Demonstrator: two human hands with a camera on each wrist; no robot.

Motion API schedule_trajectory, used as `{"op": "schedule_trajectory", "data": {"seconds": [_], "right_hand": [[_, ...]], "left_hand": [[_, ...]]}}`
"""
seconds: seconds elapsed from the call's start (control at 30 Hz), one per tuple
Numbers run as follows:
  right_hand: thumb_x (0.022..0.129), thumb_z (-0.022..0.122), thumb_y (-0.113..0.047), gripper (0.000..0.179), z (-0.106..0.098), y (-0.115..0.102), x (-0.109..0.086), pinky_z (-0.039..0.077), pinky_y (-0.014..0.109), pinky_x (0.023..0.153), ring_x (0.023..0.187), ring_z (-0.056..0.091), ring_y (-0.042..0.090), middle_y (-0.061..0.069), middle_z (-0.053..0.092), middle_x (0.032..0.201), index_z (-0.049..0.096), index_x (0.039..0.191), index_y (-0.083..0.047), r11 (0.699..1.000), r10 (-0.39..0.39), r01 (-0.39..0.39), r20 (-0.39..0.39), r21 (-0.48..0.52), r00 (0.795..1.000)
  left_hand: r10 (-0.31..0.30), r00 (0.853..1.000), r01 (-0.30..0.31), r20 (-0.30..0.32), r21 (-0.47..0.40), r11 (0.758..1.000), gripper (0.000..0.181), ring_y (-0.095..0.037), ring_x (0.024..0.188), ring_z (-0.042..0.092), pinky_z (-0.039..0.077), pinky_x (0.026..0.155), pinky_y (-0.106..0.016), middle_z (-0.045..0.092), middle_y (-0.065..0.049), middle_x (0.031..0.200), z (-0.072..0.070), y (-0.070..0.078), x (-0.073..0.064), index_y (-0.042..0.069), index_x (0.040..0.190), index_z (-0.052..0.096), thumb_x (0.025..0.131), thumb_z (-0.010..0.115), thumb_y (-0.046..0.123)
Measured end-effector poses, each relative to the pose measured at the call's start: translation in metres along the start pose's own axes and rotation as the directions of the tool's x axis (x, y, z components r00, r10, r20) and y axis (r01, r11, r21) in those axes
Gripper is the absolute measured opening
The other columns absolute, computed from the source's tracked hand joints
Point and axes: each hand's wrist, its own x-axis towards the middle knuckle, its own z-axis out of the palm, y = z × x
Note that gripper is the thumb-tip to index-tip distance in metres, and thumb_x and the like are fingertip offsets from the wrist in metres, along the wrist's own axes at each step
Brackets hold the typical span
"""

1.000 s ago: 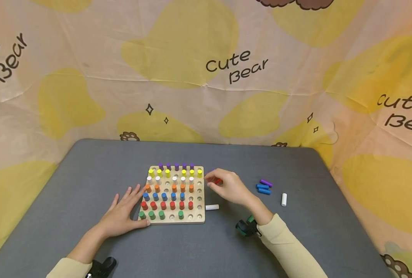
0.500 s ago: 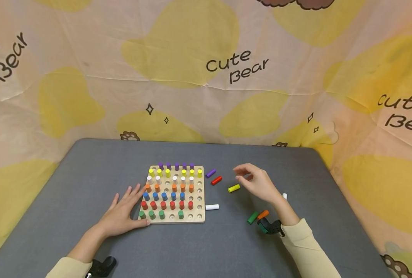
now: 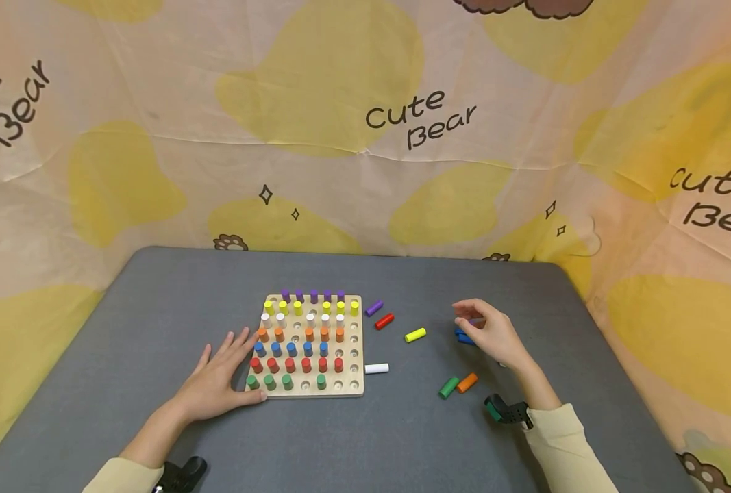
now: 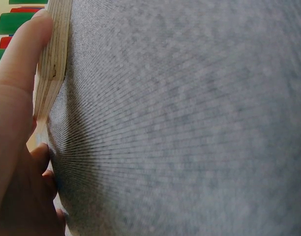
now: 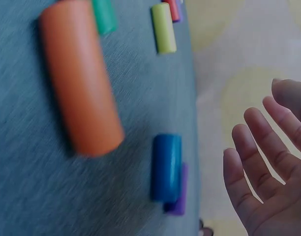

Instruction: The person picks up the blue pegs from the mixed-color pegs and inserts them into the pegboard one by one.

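A wooden pegboard (image 3: 357,388) holds rows of colored pegs: purple, yellow, white, orange, blue, red and green. My left hand (image 3: 213,385) lies spread at its left side, with the thumb touching the near left corner. In the left wrist view the thumb (image 4: 22,54) touches the board's layered edge (image 4: 54,59). Over to the right, my right hand (image 3: 494,334) hovers with loosely bent fingers and holds nothing. Blue pegs (image 3: 464,337) and a purple peg lie just beyond it, partly hidden by the hand. The right wrist view shows a blue peg (image 5: 166,167) and a purple peg (image 5: 184,191) apart from the fingers.
Between board and right hand lie purple (image 3: 374,308), red (image 3: 384,321) and yellow (image 3: 415,335) pegs. A white peg (image 3: 376,368) is beside the board's right edge. Green (image 3: 448,387) and orange (image 3: 466,383) pegs lie nearer. A patterned cloth (image 3: 316,171) hangs behind the table.
My right hand has moved right, away from the board; the red peg formerly at its fingers now lies on the table. The left hand has stayed put.
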Motion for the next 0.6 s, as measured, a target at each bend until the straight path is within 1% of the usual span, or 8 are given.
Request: {"op": "schedule_trajectory", "data": {"seconds": [0.07, 0.17, 0.33, 0.4, 0.6], "right_hand": [[0.088, 0.063, -0.017, 0.026, -0.001, 0.006, -0.002, 0.053, 0.038, 0.076, 0.091, 0.061, 0.019, 0.006, 0.066, 0.104, 0.061, 0.112, -0.007, 1.0, 0.012, -0.012, -0.006, -0.007, 1.0], [0.088, 0.063, -0.018, 0.027, -0.002, 0.013, -0.006, 0.053, 0.034, 0.075, 0.089, 0.06, 0.016, 0.007, 0.066, 0.103, 0.061, 0.112, -0.007, 1.0, 0.029, -0.029, -0.014, -0.012, 0.999], [0.087, 0.064, -0.019, 0.028, -0.003, 0.022, -0.013, 0.052, 0.025, 0.073, 0.085, 0.058, 0.01, 0.007, 0.067, 0.099, 0.061, 0.113, -0.007, 0.998, 0.06, -0.06, -0.008, -0.01, 0.998], [0.087, 0.064, -0.018, 0.028, -0.002, 0.025, -0.015, 0.051, 0.022, 0.072, 0.084, 0.058, 0.01, 0.005, 0.066, 0.097, 0.061, 0.112, -0.007, 0.997, 0.073, -0.073, -0.009, -0.007, 0.997], [0.086, 0.064, -0.014, 0.022, 0.0, 0.033, -0.02, 0.049, 0.018, 0.07, 0.081, 0.057, 0.009, 0.003, 0.064, 0.091, 0.063, 0.107, -0.007, 0.996, 0.091, -0.092, -0.046, -0.018, 0.995]], "left_hand": [[-0.001, 1.0, 0.001, -0.001, 0.0, 1.0, 0.105, -0.042, 0.139, 0.009, -0.001, 0.105, -0.064, 0.017, -0.016, 0.153, 0.0, 0.0, 0.0, 0.015, 0.147, 0.024, 0.066, 0.068, 0.065], [0.0, 1.0, 0.0, -0.002, 0.001, 1.0, 0.105, -0.042, 0.139, 0.009, -0.001, 0.105, -0.064, 0.017, -0.017, 0.152, 0.0, 0.0, 0.0, 0.015, 0.147, 0.024, 0.066, 0.068, 0.065], [0.001, 1.0, -0.001, -0.005, 0.003, 1.0, 0.104, -0.042, 0.139, 0.009, 0.0, 0.105, -0.065, 0.018, -0.017, 0.152, 0.0, 0.001, -0.001, 0.014, 0.147, 0.026, 0.066, 0.068, 0.065], [0.0, 1.0, 0.0, -0.005, 0.003, 1.0, 0.105, -0.042, 0.139, 0.009, 0.0, 0.105, -0.065, 0.018, -0.017, 0.152, 0.0, 0.001, -0.001, 0.014, 0.146, 0.026, 0.066, 0.068, 0.065], [-0.001, 1.0, 0.001, -0.003, 0.003, 1.0, 0.104, -0.042, 0.139, 0.009, -0.001, 0.105, -0.065, 0.018, -0.017, 0.152, -0.001, 0.003, -0.001, 0.012, 0.146, 0.027, 0.066, 0.069, 0.064]]}}
